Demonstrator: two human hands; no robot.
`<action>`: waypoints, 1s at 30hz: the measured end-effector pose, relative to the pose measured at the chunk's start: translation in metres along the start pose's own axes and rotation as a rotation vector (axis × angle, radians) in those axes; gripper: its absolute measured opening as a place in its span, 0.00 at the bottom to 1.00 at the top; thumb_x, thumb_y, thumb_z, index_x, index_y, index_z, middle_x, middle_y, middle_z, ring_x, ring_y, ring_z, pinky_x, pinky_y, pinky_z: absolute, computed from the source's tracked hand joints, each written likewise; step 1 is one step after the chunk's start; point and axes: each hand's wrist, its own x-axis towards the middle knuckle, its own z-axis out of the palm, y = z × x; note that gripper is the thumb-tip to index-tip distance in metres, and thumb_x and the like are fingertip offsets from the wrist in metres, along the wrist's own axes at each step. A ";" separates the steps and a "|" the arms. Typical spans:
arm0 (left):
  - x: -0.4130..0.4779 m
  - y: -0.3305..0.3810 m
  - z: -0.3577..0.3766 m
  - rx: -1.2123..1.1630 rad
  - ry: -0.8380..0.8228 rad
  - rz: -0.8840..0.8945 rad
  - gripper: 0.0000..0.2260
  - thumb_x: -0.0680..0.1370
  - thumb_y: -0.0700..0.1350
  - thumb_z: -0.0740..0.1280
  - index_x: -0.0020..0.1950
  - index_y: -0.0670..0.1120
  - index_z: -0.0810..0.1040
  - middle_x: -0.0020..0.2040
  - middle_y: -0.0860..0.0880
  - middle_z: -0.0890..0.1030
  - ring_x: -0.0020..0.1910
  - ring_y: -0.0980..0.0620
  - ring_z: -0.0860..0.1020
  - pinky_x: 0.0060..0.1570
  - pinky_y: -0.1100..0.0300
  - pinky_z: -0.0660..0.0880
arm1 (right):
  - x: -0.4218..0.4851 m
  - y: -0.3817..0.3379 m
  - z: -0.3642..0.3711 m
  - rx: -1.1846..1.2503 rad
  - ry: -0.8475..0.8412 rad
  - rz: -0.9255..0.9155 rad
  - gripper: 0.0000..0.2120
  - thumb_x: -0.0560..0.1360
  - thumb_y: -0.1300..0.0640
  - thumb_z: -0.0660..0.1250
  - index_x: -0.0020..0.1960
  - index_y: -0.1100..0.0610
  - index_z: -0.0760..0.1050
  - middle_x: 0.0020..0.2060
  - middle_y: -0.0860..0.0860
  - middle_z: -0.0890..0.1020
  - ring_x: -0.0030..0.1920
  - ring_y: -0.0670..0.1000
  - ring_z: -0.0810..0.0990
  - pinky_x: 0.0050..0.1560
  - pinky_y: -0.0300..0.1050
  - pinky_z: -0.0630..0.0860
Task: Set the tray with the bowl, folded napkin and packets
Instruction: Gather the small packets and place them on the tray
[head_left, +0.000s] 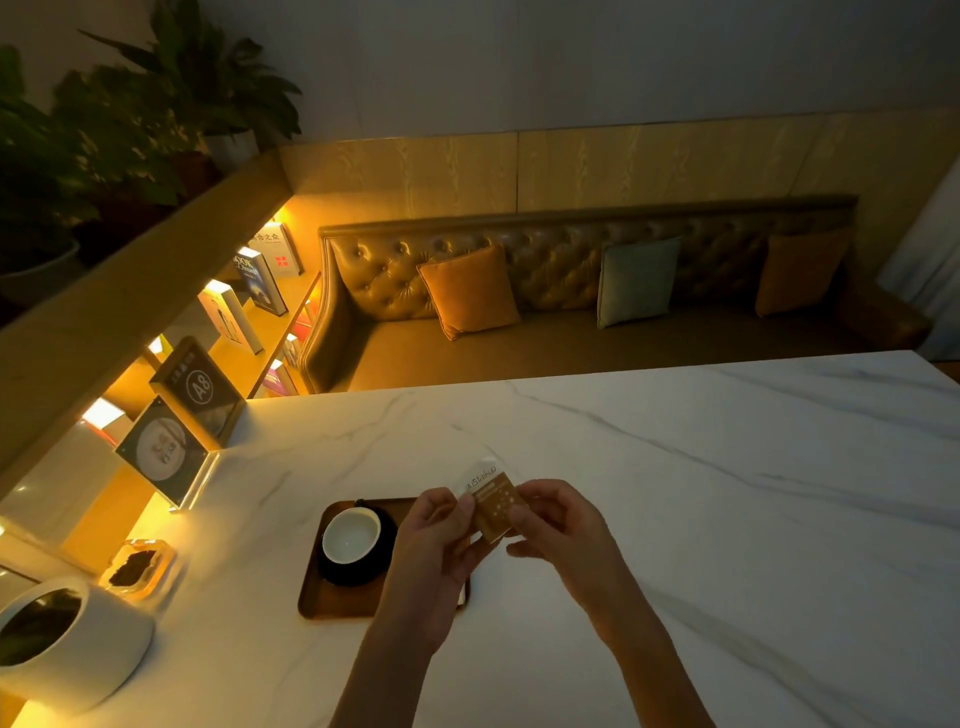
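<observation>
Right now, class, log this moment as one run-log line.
Both hands, left and right, grip brown-and-white paper packet | white bowl on brown wooden tray | packet above tray's right edge, not placed

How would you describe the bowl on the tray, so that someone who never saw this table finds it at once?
Start at the white marble table and look toward its near left part, where a brown wooden tray lies. On the tray's left half stands the bowl, just left of the left hand. It is dark outside and white inside, unlike the much larger all-white pot at the table's left edge.
</observation>
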 end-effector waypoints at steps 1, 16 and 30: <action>0.000 -0.001 0.000 -0.006 -0.011 0.001 0.05 0.75 0.40 0.68 0.50 0.42 0.76 0.54 0.37 0.83 0.53 0.41 0.83 0.43 0.52 0.82 | 0.000 0.000 0.000 0.030 0.034 -0.002 0.10 0.74 0.58 0.70 0.54 0.57 0.77 0.46 0.53 0.86 0.47 0.52 0.86 0.42 0.41 0.82; 0.006 0.005 -0.021 0.486 -0.074 0.235 0.08 0.71 0.51 0.71 0.44 0.48 0.82 0.46 0.44 0.84 0.49 0.41 0.83 0.47 0.45 0.82 | -0.005 -0.006 -0.010 -0.194 -0.015 -0.020 0.08 0.73 0.60 0.71 0.51 0.53 0.78 0.44 0.50 0.85 0.43 0.48 0.84 0.41 0.38 0.80; 0.001 -0.003 -0.037 0.346 -0.035 0.355 0.07 0.72 0.47 0.71 0.47 0.46 0.81 0.47 0.45 0.84 0.50 0.44 0.83 0.41 0.57 0.82 | -0.001 0.005 0.010 -0.084 0.029 -0.075 0.08 0.72 0.61 0.71 0.50 0.51 0.83 0.44 0.48 0.86 0.47 0.47 0.85 0.40 0.35 0.80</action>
